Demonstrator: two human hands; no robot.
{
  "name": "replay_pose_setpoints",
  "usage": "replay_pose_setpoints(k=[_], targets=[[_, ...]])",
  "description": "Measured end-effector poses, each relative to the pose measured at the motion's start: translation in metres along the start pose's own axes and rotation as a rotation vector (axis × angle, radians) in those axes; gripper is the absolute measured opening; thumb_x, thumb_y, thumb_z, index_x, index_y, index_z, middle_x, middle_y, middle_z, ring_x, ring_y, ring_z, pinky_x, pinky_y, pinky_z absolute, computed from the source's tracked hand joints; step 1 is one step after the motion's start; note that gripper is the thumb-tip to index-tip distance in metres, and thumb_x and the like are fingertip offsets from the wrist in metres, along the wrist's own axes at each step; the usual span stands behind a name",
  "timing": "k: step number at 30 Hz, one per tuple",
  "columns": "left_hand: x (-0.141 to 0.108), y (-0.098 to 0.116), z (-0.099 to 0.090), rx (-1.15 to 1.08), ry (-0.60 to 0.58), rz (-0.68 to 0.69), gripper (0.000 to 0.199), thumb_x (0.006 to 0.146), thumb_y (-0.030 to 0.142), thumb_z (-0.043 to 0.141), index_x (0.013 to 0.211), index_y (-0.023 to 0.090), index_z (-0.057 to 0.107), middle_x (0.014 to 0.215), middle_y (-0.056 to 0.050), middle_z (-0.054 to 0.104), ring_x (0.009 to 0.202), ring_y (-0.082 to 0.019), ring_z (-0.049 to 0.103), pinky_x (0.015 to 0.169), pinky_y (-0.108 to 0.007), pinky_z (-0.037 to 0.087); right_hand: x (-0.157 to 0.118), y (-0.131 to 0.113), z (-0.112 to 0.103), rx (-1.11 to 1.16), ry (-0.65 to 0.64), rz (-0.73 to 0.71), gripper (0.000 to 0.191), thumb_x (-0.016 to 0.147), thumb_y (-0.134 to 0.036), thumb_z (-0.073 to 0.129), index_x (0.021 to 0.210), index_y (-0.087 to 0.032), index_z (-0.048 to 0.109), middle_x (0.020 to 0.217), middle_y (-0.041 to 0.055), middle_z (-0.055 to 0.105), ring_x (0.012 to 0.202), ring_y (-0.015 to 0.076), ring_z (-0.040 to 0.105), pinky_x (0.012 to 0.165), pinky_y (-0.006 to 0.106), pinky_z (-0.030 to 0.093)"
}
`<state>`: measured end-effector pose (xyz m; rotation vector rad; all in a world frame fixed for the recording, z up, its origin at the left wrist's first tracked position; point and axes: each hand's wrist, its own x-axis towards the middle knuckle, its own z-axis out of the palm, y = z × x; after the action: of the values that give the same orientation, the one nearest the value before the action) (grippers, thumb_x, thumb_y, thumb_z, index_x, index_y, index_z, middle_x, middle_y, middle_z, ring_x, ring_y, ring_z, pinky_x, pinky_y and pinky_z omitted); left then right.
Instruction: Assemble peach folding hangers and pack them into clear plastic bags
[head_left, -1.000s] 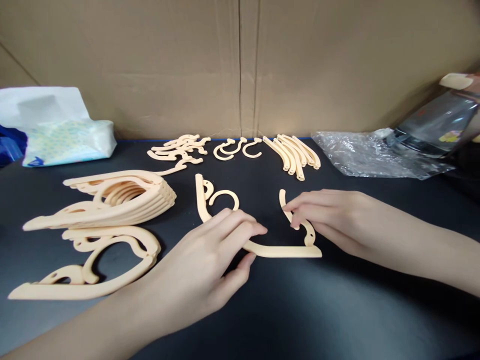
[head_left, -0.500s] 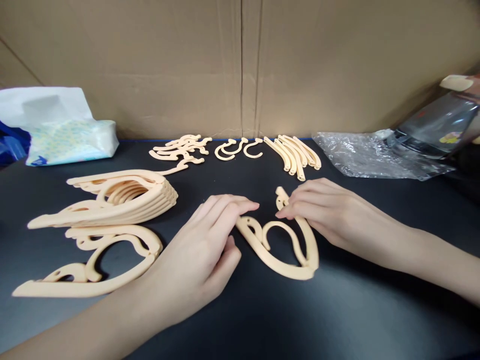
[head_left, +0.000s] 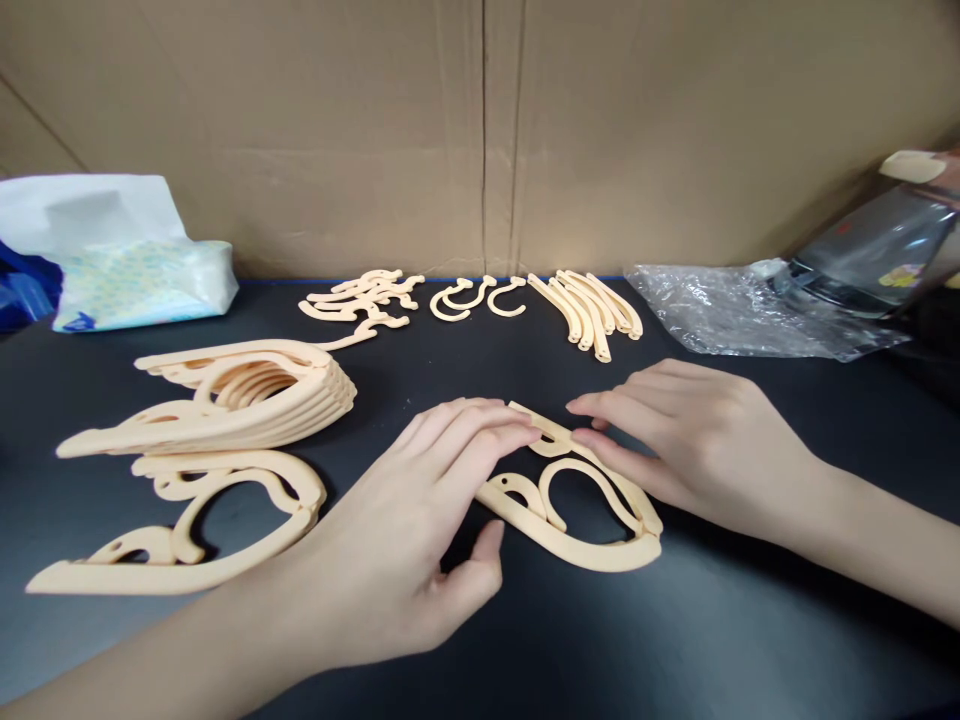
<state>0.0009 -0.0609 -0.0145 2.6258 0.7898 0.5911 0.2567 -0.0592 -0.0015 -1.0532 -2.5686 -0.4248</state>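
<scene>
A folded hanger (head_left: 581,553) lies just right of centre, low in the frame. The left hand (head_left: 442,500) is loosely spread over its left ends, thumb free; the right hand (head_left: 690,440) touches its upper bar, though whether it grips I can't tell. Stacked hangers (head_left: 322,400) sit at left, loose hooks (head_left: 516,284) upper centre, a tissue pack (head_left: 150,285) upper left.

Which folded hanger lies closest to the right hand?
The single hanger reaching from the left hand to beside the right hand; the other folded hangers are grouped farther left.
</scene>
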Motion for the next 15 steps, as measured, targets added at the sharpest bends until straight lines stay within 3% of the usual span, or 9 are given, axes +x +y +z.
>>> replay_pose_setpoints(k=[3,5,10,15], targets=[[0.0,-0.001,0.002,0.035,-0.007,0.007,0.054,0.089,0.023,0.06,0.139,0.021,0.038,0.142,-0.007,0.048,0.137,-0.02,0.036,0.116,-0.037,0.033,0.0,-0.007,-0.005,0.102,-0.095,-0.02,0.046,0.094,-0.057,0.052,0.105,-0.015,0.068,0.079,0.006,0.07,0.07,0.0205,0.063,0.065,0.035,0.044],[0.0,-0.003,0.003,0.053,-0.012,0.008,0.058,0.089,0.033,0.066,0.138,0.02,0.038,0.141,-0.008,0.049,0.137,-0.021,0.037,0.116,-0.037,0.034,0.0,-0.013,-0.009,0.234,-0.177,-0.013,0.057,0.086,-0.064,0.06,0.116,-0.016,0.063,0.094,0.0082,0.071,0.082,0.023,0.064,0.073,0.037,0.048],[-0.002,-0.006,0.004,0.069,-0.021,0.017,0.069,0.086,0.048,0.07,0.139,0.019,0.035,0.143,-0.009,0.048,0.138,-0.022,0.037,0.117,-0.038,0.034,-0.002,-0.017,-0.015,0.484,-0.316,-0.055,0.062,0.084,-0.037,0.073,0.138,-0.021,0.046,0.134,0.0082,0.06,0.122,0.023,0.054,0.103,0.039,0.043],[-0.006,-0.006,0.006,0.019,-0.039,-0.054,0.09,0.084,0.045,0.073,0.151,0.021,0.019,0.152,-0.011,0.04,0.141,-0.023,0.037,0.116,-0.039,0.038,-0.001,-0.013,-0.008,0.655,-0.373,-0.014,0.063,0.089,-0.033,0.068,0.143,-0.024,0.038,0.15,0.0068,0.047,0.137,0.0182,0.044,0.109,0.033,0.043]])
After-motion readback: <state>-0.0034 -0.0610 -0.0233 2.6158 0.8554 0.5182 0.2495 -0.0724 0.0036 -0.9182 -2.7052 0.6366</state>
